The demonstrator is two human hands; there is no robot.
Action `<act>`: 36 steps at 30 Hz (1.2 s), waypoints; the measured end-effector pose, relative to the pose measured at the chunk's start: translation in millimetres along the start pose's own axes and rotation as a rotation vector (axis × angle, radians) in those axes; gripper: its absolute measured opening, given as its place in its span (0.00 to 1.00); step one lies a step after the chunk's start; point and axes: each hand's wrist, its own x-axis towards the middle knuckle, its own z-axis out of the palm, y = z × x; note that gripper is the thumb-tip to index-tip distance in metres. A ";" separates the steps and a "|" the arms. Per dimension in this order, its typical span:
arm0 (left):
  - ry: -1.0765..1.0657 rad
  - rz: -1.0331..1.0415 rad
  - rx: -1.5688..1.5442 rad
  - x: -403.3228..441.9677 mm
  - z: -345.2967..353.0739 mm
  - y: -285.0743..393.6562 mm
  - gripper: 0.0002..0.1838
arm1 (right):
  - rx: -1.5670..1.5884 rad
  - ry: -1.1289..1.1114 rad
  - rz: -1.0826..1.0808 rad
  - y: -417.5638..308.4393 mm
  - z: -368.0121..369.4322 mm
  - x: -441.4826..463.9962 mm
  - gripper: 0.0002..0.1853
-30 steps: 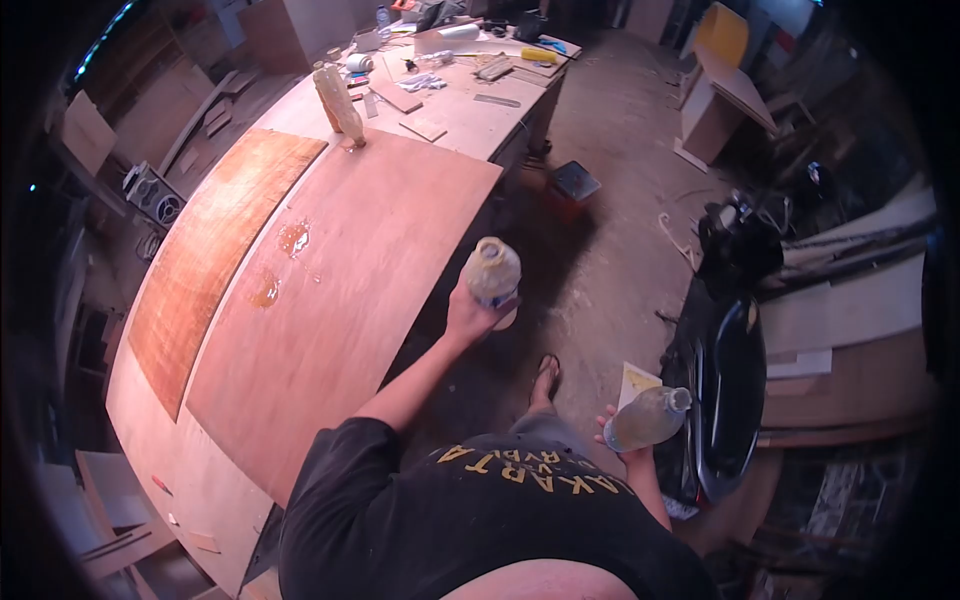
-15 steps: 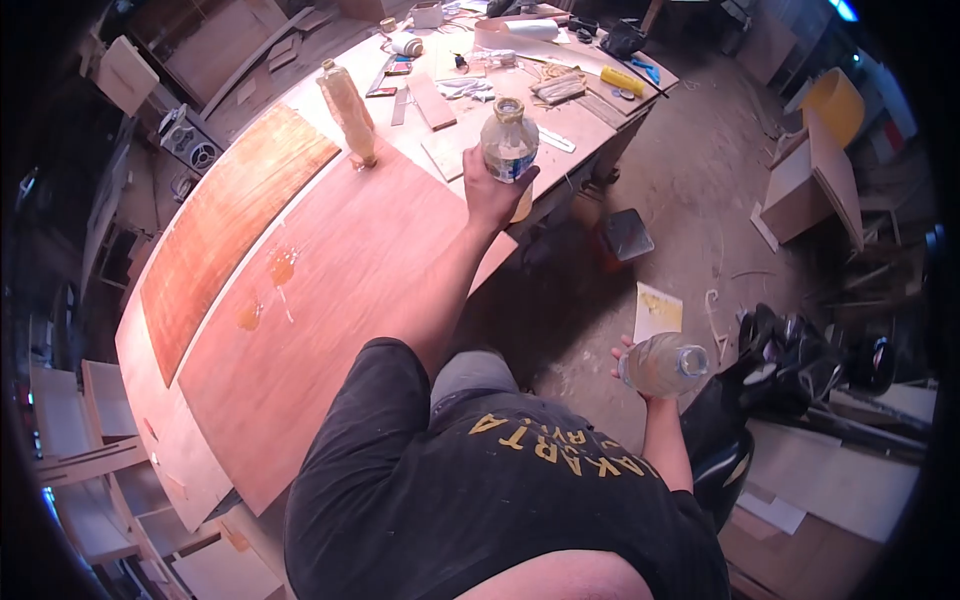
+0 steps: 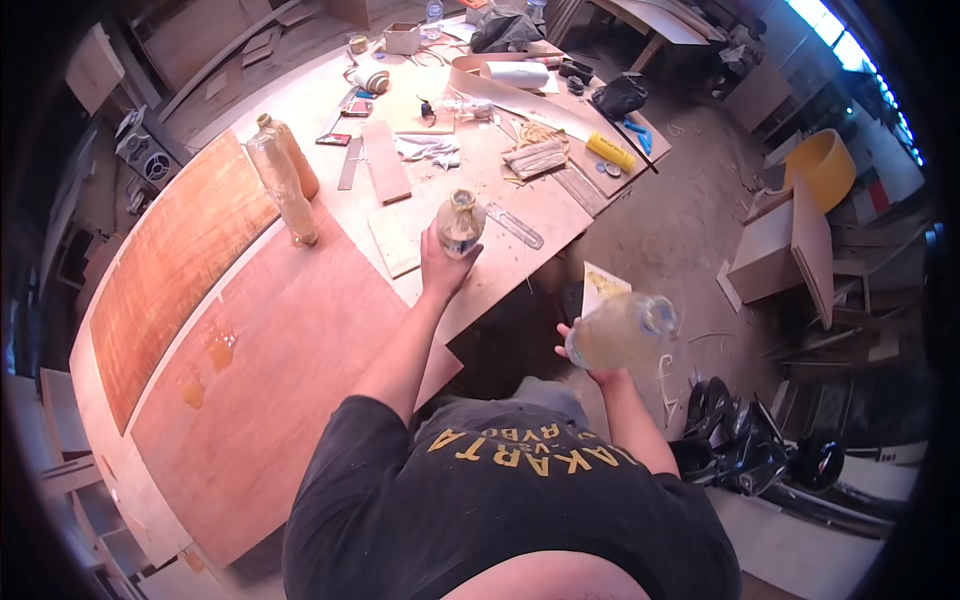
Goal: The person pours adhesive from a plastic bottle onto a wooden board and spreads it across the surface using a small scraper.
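My left hand [image 3: 441, 268] is closed around a cloudy plastic bottle [image 3: 462, 222], held upright with its mouth uncovered, in front of the worktable's right part. My right hand [image 3: 600, 374] grips a larger clear plastic bottle [image 3: 622, 332], tilted to the right over the floor side; cloudy pale liquid seems to be inside. On the reddish plywood sheet [image 3: 290, 400] lie amber puddles [image 3: 221, 350] of glossy liquid. A tall amber-stained bottle [image 3: 281, 190] stands at the sheet's far end, with a second amber shape right behind it.
Across the worktable [image 3: 320, 90] lie a white cloth [image 3: 430, 150], wood strips [image 3: 386, 160], a yellow tube [image 3: 610, 151], a metal ruler-like strip [image 3: 516, 226] and a tape roll [image 3: 371, 79]. Right of the table are a wooden cabinet piece [image 3: 770, 255] and a dark motorcycle [image 3: 740, 440].
The view has shifted, so the table shows more fully. Both bottles are still held; the left one now appears over the tabletop, further from the amber bottle's level. The right bottle appears higher and further left.
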 end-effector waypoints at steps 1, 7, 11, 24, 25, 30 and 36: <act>-0.006 -0.004 0.002 -4.9 -1.8 3.4 0.49 | -0.081 -0.016 -0.002 -6.8 1.1 17.9 0.36; 0.113 -0.044 0.084 -23.6 -4.2 8.4 0.68 | -0.191 0.047 0.097 -46.9 46.4 147.7 0.31; 0.293 0.173 0.222 -45.2 -9.6 49.2 0.70 | -0.161 -0.066 0.226 -55.6 55.9 238.1 0.31; 0.159 0.085 -0.075 129.2 49.8 230.1 0.59 | -0.513 -0.178 0.585 -88.1 159.4 342.4 0.23; 0.147 0.065 -0.133 139.4 47.8 230.6 0.58 | -0.545 -0.138 0.509 -92.0 156.0 352.6 0.22; 0.172 -0.035 -0.149 200.8 8.6 234.3 0.49 | -0.754 -0.197 0.045 -140.9 155.8 406.3 0.17; 0.073 -0.095 0.080 236.9 -17.9 157.8 0.51 | -1.125 -0.628 -0.520 -210.8 251.9 404.7 0.22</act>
